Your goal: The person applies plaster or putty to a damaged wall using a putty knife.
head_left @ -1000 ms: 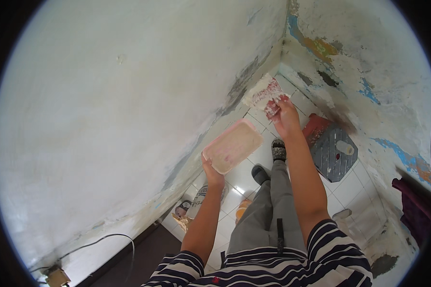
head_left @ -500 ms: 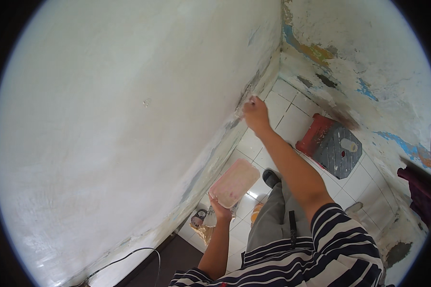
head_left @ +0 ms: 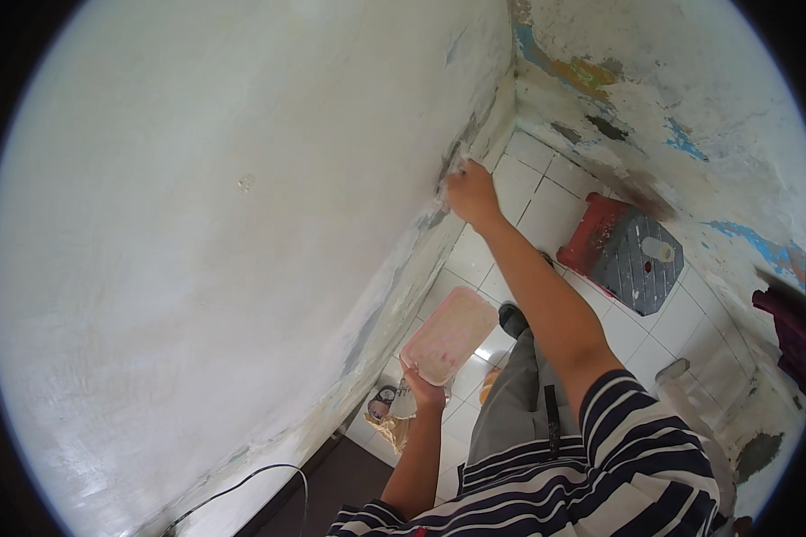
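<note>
My right hand is closed on a putty-smeared scraper, held against the lower part of the white left wall at a dark, patchy strip above the floor edge; most of the tool is hidden by the hand. Lower down, my left hand grips the near end of a pale pink rectangular tray with a whitish coating, held beside that wall over the tiled floor.
A red and grey stool stands by the peeling right wall. A crumpled sack and wrapping lie below the tray, near a black cable. Dark red cloth hangs at right. My feet are on white tiles.
My right hand has swung from over the floor leftward to the wall with the scraper, and edged slightly up since. My left hand and tray sit lower and further right in the picture.
</note>
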The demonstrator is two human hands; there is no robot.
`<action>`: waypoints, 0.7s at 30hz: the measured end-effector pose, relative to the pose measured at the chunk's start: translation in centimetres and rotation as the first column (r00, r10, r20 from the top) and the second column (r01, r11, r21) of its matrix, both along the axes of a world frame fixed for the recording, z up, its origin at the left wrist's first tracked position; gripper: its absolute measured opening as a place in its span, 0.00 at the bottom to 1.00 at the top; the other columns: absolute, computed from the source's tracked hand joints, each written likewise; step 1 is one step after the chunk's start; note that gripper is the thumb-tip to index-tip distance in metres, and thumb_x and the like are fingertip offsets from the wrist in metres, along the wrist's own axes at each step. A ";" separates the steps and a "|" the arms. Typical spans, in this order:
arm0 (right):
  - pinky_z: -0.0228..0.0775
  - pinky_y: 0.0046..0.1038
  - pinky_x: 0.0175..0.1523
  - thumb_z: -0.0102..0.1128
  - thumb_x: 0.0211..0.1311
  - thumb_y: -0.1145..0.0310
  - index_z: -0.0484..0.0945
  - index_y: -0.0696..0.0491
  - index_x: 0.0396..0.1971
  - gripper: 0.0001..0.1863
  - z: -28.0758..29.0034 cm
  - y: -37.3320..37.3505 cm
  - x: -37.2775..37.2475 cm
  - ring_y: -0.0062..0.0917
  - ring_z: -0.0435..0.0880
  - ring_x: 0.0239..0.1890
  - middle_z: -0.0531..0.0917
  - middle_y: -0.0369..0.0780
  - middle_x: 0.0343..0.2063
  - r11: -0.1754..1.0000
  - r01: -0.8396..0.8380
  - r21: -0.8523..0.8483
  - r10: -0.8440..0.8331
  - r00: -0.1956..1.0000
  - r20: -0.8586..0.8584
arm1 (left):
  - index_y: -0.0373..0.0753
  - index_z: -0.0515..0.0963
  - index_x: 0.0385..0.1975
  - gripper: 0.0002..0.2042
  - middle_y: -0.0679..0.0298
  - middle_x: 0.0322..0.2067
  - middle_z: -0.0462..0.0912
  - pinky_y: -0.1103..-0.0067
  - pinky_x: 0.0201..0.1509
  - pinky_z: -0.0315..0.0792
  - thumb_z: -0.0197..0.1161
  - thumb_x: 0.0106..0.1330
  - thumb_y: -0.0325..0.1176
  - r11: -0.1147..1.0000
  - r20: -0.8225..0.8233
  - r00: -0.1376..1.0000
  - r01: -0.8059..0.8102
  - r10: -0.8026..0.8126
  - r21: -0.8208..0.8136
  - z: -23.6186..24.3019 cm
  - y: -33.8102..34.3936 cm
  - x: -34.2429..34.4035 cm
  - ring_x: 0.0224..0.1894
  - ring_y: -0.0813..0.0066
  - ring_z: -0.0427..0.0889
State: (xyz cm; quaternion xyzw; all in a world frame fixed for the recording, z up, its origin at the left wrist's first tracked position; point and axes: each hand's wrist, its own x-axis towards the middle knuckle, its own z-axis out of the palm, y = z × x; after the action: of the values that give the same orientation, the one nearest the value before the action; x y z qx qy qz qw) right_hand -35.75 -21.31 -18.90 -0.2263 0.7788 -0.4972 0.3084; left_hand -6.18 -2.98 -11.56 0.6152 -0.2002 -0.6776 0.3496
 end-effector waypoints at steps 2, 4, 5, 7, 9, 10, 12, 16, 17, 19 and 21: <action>0.77 0.34 0.33 0.50 0.60 0.74 0.75 0.65 0.40 0.12 -0.3 3.4 -1.2 0.33 0.83 0.31 0.82 0.48 0.35 0.981 0.083 -0.174 -0.061 0.990 0.129 | 0.46 0.65 0.64 0.24 0.61 0.62 0.71 0.63 0.65 0.69 0.42 0.68 0.42 0.999 -0.002 0.999 -0.046 0.046 -0.011 0.2 0.0 -0.2 0.64 0.61 0.72; 0.77 0.34 0.37 0.49 0.58 0.76 0.75 0.65 0.40 0.12 -1.5 5.7 -2.4 0.32 0.83 0.34 0.82 0.47 0.37 0.952 0.304 -0.036 -0.201 0.709 0.676 | 0.46 0.65 0.65 0.25 0.61 0.62 0.71 0.62 0.65 0.69 0.42 0.68 0.43 0.999 -0.003 1.000 -0.027 0.027 -0.018 0.2 0.1 -0.1 0.64 0.60 0.72; 0.77 0.34 0.37 0.49 0.58 0.76 0.75 0.65 0.40 0.12 -2.3 5.6 -2.6 0.32 0.83 0.34 0.82 0.47 0.37 0.963 0.267 -0.042 -0.164 0.701 0.694 | 0.45 0.65 0.65 0.26 0.61 0.62 0.71 0.62 0.65 0.68 0.42 0.67 0.44 0.999 -0.025 1.000 0.009 -0.010 -0.030 0.2 0.2 0.2 0.64 0.60 0.71; 0.77 0.36 0.40 0.50 0.58 0.75 0.76 0.64 0.38 0.11 -3.3 3.7 -2.7 0.38 0.84 0.35 0.82 0.49 0.36 0.970 0.242 0.015 -0.216 0.831 0.513 | 0.45 0.65 0.65 0.27 0.61 0.62 0.71 0.61 0.66 0.68 0.42 0.66 0.45 0.998 -0.032 0.999 -0.039 0.040 0.041 -0.2 0.5 0.8 0.65 0.59 0.71; 0.74 0.44 0.49 0.55 0.55 0.67 0.76 0.65 0.36 0.15 -3.3 -0.3 -1.9 0.55 0.82 0.43 0.82 0.60 0.37 0.979 0.082 0.188 -0.092 0.995 0.049 | 0.45 0.65 0.65 0.28 0.61 0.62 0.71 0.60 0.66 0.67 0.41 0.66 0.46 0.995 -0.042 0.997 -0.065 0.068 0.079 -0.9 1.0 1.5 0.65 0.59 0.71; 0.73 0.45 0.50 0.55 0.55 0.66 0.76 0.65 0.36 0.16 -2.6 -1.6 -1.4 0.57 0.80 0.44 0.81 0.61 0.36 0.994 0.014 0.113 -0.012 1.000 -0.018 | 0.45 0.64 0.64 0.24 0.60 0.61 0.71 0.60 0.65 0.69 0.41 0.70 0.45 0.994 -0.068 0.993 -0.094 0.098 0.059 -1.2 1.3 1.8 0.63 0.58 0.72; 0.73 0.46 0.51 0.56 0.54 0.65 0.76 0.65 0.36 0.17 -0.8 -2.6 -0.9 0.59 0.79 0.45 0.81 0.62 0.36 0.993 -0.023 0.117 0.028 0.999 -0.045 | 0.46 0.63 0.63 0.21 0.58 0.60 0.71 0.60 0.64 0.70 0.42 0.74 0.44 0.993 -0.085 0.990 -0.113 0.116 0.042 -1.6 1.7 2.5 0.62 0.57 0.72; 0.76 0.37 0.36 0.50 0.61 0.73 0.75 0.61 0.35 0.08 1.4 3.2 -1.6 0.39 0.82 0.29 0.80 0.49 0.30 0.993 0.028 -0.112 0.015 0.929 0.370 | 0.45 0.63 0.63 0.21 0.58 0.60 0.71 0.60 0.64 0.70 0.42 0.74 0.45 0.995 -0.113 0.988 -0.105 0.104 -0.002 -1.9 2.0 3.0 0.62 0.56 0.73; 0.76 0.35 0.34 0.49 0.63 0.73 0.74 0.59 0.35 0.07 0.9 4.5 -2.2 0.34 0.81 0.27 0.79 0.45 0.27 0.949 0.184 -0.256 0.064 0.683 0.728 | 0.44 0.63 0.63 0.21 0.58 0.60 0.71 0.60 0.63 0.71 0.42 0.74 0.44 0.998 -0.150 0.987 -0.059 0.054 -0.032 -1.8 2.0 3.1 0.62 0.56 0.73; 0.77 0.34 0.34 0.47 0.62 0.75 0.75 0.61 0.35 0.08 -0.8 5.4 -3.2 0.30 0.82 0.27 0.80 0.46 0.28 0.970 0.192 -0.151 -0.025 0.692 0.721 | 0.44 0.63 0.63 0.21 0.58 0.60 0.71 0.60 0.63 0.70 0.42 0.74 0.44 0.998 -0.066 0.996 -0.068 0.067 -0.011 -1.7 1.9 3.1 0.61 0.56 0.73; 0.78 0.35 0.36 0.47 0.60 0.75 0.77 0.65 0.34 0.11 -2.8 3.6 -3.9 0.31 0.83 0.28 0.81 0.50 0.28 0.983 0.183 -0.017 -0.139 0.802 0.580 | 0.44 0.63 0.63 0.21 0.58 0.60 0.72 0.60 0.63 0.70 0.42 0.74 0.43 0.999 -0.020 0.999 -0.036 0.035 -0.041 -1.6 1.9 3.0 0.61 0.56 0.73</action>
State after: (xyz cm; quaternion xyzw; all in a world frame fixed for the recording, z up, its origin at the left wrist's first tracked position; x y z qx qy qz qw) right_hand -39.62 -17.75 -21.68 -0.0091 0.6467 -0.5945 0.4778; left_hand -3.18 -1.09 -13.13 0.6047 -0.1998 -0.6731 0.3760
